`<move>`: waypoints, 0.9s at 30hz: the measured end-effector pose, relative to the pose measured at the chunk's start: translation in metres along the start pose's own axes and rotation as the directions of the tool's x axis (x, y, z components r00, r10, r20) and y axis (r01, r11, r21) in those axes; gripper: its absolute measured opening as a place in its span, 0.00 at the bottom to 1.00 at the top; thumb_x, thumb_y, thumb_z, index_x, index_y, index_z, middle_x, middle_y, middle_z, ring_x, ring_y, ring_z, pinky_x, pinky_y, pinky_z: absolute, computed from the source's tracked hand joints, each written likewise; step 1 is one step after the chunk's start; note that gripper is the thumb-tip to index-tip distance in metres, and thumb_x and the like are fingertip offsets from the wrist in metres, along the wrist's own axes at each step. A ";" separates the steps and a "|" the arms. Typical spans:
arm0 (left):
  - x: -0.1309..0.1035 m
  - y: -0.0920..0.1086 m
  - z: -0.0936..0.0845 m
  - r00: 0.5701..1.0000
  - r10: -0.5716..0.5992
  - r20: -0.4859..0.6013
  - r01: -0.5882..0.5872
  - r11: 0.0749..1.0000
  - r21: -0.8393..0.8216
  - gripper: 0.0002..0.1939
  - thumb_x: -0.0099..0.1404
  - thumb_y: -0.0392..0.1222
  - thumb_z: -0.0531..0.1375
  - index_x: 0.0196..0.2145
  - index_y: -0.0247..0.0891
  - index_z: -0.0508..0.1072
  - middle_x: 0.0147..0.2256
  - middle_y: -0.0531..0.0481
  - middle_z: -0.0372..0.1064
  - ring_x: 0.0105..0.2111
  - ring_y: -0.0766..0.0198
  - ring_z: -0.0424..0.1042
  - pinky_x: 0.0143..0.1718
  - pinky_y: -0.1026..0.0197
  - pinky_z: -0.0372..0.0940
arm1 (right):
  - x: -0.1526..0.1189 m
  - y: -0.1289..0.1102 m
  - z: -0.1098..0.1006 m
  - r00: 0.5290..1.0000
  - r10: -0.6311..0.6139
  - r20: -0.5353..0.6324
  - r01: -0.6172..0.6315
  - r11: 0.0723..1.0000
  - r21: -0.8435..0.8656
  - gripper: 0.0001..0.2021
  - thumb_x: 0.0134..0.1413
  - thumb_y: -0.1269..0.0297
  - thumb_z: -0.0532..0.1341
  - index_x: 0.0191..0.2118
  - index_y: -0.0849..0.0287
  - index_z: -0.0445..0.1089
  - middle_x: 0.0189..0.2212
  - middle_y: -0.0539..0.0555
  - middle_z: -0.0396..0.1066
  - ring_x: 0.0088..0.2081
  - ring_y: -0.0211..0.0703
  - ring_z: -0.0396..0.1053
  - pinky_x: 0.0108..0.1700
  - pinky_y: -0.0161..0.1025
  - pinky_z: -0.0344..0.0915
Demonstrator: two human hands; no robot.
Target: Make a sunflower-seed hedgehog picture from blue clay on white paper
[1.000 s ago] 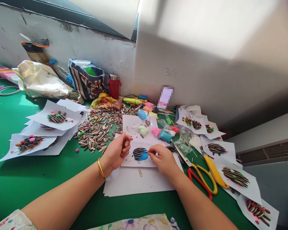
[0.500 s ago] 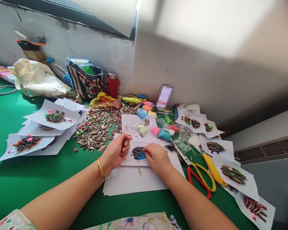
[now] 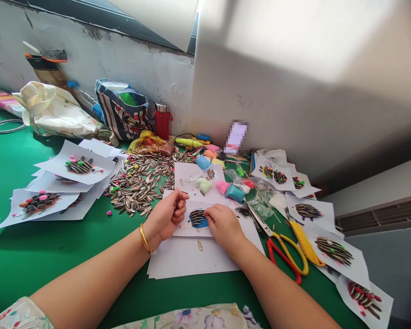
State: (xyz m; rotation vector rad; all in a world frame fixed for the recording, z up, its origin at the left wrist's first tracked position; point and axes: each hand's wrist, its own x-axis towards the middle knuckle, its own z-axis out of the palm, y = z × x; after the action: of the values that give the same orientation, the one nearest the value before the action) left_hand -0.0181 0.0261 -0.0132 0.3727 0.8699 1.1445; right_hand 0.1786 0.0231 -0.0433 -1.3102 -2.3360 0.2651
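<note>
My left hand (image 3: 170, 214) is curled closed beside a blue clay patch (image 3: 199, 222) set with striped seeds; what its fingers hold, if anything, is hidden. The patch lies on a white sheet (image 3: 183, 230). At the patch's right edge, my right hand (image 3: 224, 225) has its thumb and fingertips pinched together over the seeds. Whatever sits between those fingertips is too small to make out. One loose seed (image 3: 200, 246) rests on the paper below. A large pile of sunflower seeds (image 3: 137, 187) spreads to the left behind my left hand.
Scissors (image 3: 281, 249) and a yellow toothed tool (image 3: 305, 244) lie right of the papers. Finished seed pictures stand at left (image 3: 89, 176) and right (image 3: 345, 265). Clay packets (image 3: 235, 193), a red bottle (image 3: 162, 122) and bags (image 3: 123, 109) are farther back.
The view has shifted very slightly. Both hands keep nearly the same pose and place around the blue patch.
</note>
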 end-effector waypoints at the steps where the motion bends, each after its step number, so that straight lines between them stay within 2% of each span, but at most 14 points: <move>1: 0.000 0.000 0.000 1.000 -0.002 -0.002 0.002 1.000 -0.001 0.16 0.70 0.46 0.52 0.31 0.33 0.69 0.21 0.58 0.51 0.14 0.77 0.47 0.12 0.73 0.41 | 0.000 0.000 0.000 1.000 0.004 0.006 -0.004 1.000 -0.011 0.08 0.58 0.75 0.59 0.36 0.57 0.73 0.33 0.52 0.73 0.38 0.43 0.68 0.42 0.39 0.61; 10: -0.001 0.001 0.000 0.999 -0.046 0.000 0.046 0.996 -0.071 0.15 0.70 0.45 0.52 0.31 0.33 0.69 0.22 0.57 0.52 0.14 0.77 0.49 0.11 0.73 0.43 | 0.000 -0.001 0.004 1.000 -0.016 0.014 0.017 0.998 -0.056 0.08 0.58 0.75 0.58 0.36 0.58 0.74 0.32 0.53 0.72 0.37 0.44 0.68 0.41 0.40 0.60; 13: -0.003 0.002 0.001 0.993 -0.111 0.024 0.114 0.977 -0.180 0.14 0.71 0.45 0.51 0.32 0.33 0.69 0.23 0.56 0.55 0.16 0.76 0.55 0.12 0.74 0.51 | -0.002 0.000 0.001 0.999 -0.036 -0.015 0.035 0.998 -0.047 0.08 0.60 0.73 0.58 0.36 0.57 0.74 0.32 0.53 0.72 0.37 0.44 0.67 0.41 0.40 0.59; 15: -0.005 0.004 0.003 0.988 -0.153 0.024 0.154 0.954 -0.259 0.14 0.71 0.45 0.51 0.34 0.32 0.69 0.26 0.53 0.60 0.20 0.74 0.63 0.18 0.72 0.62 | -0.003 -0.002 -0.005 0.997 -0.053 -0.052 0.051 0.998 -0.024 0.08 0.61 0.71 0.57 0.38 0.57 0.74 0.32 0.54 0.71 0.37 0.44 0.67 0.40 0.40 0.59; 17: -0.008 0.005 0.006 0.987 -0.163 0.005 0.156 0.935 -0.319 0.15 0.72 0.46 0.50 0.37 0.32 0.69 0.30 0.47 0.65 0.28 0.68 0.71 0.29 0.66 0.71 | -0.005 -0.006 -0.012 0.990 -0.073 -0.118 0.075 0.997 0.013 0.09 0.62 0.70 0.56 0.40 0.57 0.74 0.33 0.55 0.71 0.38 0.44 0.67 0.41 0.41 0.59; 19: -0.012 0.006 0.010 0.988 -0.152 0.001 0.142 0.923 -0.358 0.17 0.72 0.49 0.49 0.39 0.32 0.69 0.37 0.41 0.69 0.38 0.60 0.75 0.40 0.58 0.73 | -0.006 -0.014 -0.019 0.975 -0.106 -0.196 0.117 0.992 0.047 0.09 0.63 0.69 0.55 0.42 0.58 0.74 0.34 0.55 0.71 0.38 0.44 0.66 0.42 0.42 0.59; 21: -0.016 0.006 0.014 0.988 -0.153 0.035 0.155 0.916 -0.370 0.20 0.72 0.53 0.48 0.42 0.32 0.69 0.43 0.37 0.70 0.45 0.55 0.74 0.44 0.55 0.72 | -0.007 -0.023 -0.023 0.959 -0.152 -0.239 0.172 0.983 0.064 0.09 0.63 0.68 0.56 0.43 0.57 0.73 0.34 0.55 0.71 0.38 0.44 0.66 0.42 0.43 0.59; 24: -0.022 0.003 0.019 0.974 -0.191 0.124 0.222 0.918 -0.330 0.24 0.71 0.57 0.47 0.46 0.33 0.68 0.48 0.34 0.69 0.48 0.52 0.73 0.41 0.55 0.72 | -0.007 -0.035 -0.021 0.953 -0.204 -0.224 0.224 0.972 0.066 0.11 0.63 0.67 0.57 0.48 0.56 0.72 0.36 0.55 0.72 0.40 0.45 0.66 0.42 0.43 0.58; 27: -0.026 -0.002 0.021 0.949 -0.241 0.202 0.291 0.918 -0.270 0.26 0.70 0.59 0.46 0.49 0.34 0.68 0.50 0.35 0.68 0.43 0.53 0.75 0.35 0.55 0.72 | -0.007 -0.041 -0.015 0.958 -0.212 -0.192 0.229 0.970 0.076 0.12 0.62 0.63 0.58 0.49 0.57 0.72 0.37 0.56 0.73 0.41 0.47 0.67 0.43 0.44 0.58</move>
State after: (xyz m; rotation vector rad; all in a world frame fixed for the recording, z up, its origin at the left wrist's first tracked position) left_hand -0.0047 0.0055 0.0092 0.0927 0.5706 0.9561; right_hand 0.1581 -0.0053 -0.0168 -0.9734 -2.2578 0.1770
